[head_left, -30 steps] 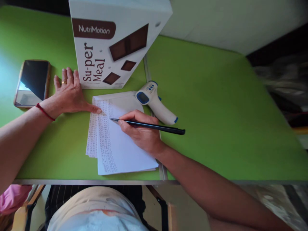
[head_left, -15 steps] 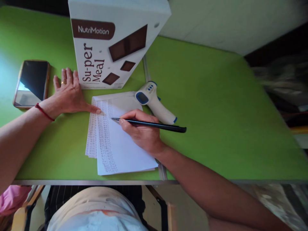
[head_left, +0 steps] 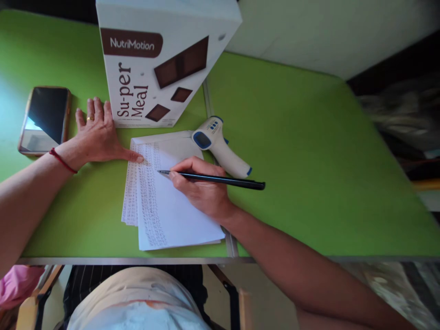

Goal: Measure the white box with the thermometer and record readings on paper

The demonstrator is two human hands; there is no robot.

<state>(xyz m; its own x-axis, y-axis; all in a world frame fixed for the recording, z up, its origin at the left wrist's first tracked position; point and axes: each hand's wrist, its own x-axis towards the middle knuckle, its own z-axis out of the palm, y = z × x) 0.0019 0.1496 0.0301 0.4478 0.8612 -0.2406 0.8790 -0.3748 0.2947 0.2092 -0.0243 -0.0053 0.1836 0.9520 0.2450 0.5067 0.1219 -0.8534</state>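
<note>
A black pen [head_left: 227, 180] is pinched in my right hand [head_left: 202, 188], its tip at the edge of the handwriting on the top sheet of paper [head_left: 185, 215]. That hand rests on the white, unwritten part of the sheet. Dense rows of small handwriting run down the sheet's left side. Beneath it, more written papers [head_left: 129, 201] stick out to the left. My left hand [head_left: 98, 135] lies flat with fingers spread on the green table [head_left: 302, 151], its thumb on the papers' upper left part.
A white NutriMotion box [head_left: 137, 91] stands behind the papers, close to my left fingers. Left of that hand lies a phone [head_left: 44, 119]. A white and blue infrared thermometer [head_left: 222, 146] lies beside the papers' upper right corner. A metal seam [head_left: 231, 247] crosses the table.
The pen tip has shifted very slightly down along the writing. My left hand stays in place, and the small shift of the whole view comes from the camera.
</note>
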